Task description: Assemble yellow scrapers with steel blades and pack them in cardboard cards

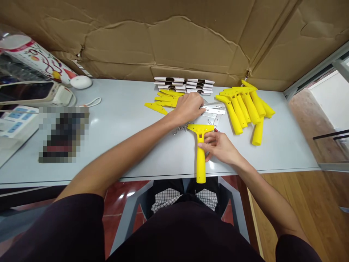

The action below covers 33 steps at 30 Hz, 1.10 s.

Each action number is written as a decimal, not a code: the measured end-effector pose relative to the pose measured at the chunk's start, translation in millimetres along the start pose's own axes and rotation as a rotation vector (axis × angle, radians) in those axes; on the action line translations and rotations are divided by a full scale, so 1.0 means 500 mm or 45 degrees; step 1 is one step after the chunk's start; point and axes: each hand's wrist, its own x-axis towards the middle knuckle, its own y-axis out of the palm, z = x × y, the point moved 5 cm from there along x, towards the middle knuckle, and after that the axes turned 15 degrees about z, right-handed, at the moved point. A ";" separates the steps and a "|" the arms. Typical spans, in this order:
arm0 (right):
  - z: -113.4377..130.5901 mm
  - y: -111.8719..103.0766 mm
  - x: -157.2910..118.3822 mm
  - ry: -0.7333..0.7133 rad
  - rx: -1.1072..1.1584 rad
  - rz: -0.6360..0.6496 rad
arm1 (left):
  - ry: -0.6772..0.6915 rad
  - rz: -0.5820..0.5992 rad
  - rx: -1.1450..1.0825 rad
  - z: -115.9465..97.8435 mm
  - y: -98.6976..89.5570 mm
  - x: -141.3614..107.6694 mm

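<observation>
Yellow handles (253, 107) heaped right, white packets (200, 86) stacked behind; our left hand (189, 106) curls over metal plates (215, 111), pinching or not we can't tell; our right hand (222, 146) pinches a T-shaped handle (201, 160) above the table's (289, 149) near edge.

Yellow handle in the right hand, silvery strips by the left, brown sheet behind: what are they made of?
Yellow handle: probably plastic, smooth and evenly coloured.
Silvery strips: likely metal, flat with a bright sheen.
Brown sheet: apparently cardboard, matte and creased.
</observation>
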 end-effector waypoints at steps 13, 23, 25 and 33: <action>0.015 -0.007 0.011 -0.133 0.123 -0.048 | 0.053 -0.284 -0.765 0.070 -0.065 -0.133; 0.058 0.018 0.056 -0.208 0.202 0.059 | -0.102 -0.368 -1.258 0.106 -0.007 -0.272; 0.065 0.020 0.063 -0.225 0.201 0.082 | -0.039 -0.390 -1.326 0.097 -0.006 -0.268; 0.078 0.028 0.078 -0.159 0.149 0.228 | -0.132 -0.317 -1.485 0.107 0.005 -0.254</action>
